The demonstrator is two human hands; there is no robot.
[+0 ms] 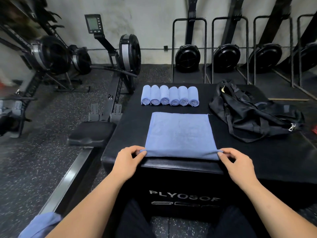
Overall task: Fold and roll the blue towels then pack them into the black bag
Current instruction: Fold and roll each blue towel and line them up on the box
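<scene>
1. A flat blue towel (pixel 180 134) lies spread on the top of a black box (pixel 257 160), with its near edge at the box's front edge.
2. The left hand (pixel 130 158) pinches the towel's near left corner between thumb and fingertips.
3. The right hand (pixel 236 162) pinches the near right corner the same way, so both hands are grasping the same towel.
4. Beyond the flat towel, 6 rolled blue towels (pixel 169 96) lie side by side in a row, touching one another, spiral ends facing the person.
5. The black bag (pixel 253 117) lies slumped and crumpled on the box to the right of both the row and the flat towel, apart from them, its straps trailing toward the near side.
6. More blue cloth (pixel 41 224) shows at the lower left, beside the left forearm.
7. A rowing machine (pixel 127 54) stands on the speckled floor to the left of the box, and others are stored upright against the far wall.
</scene>
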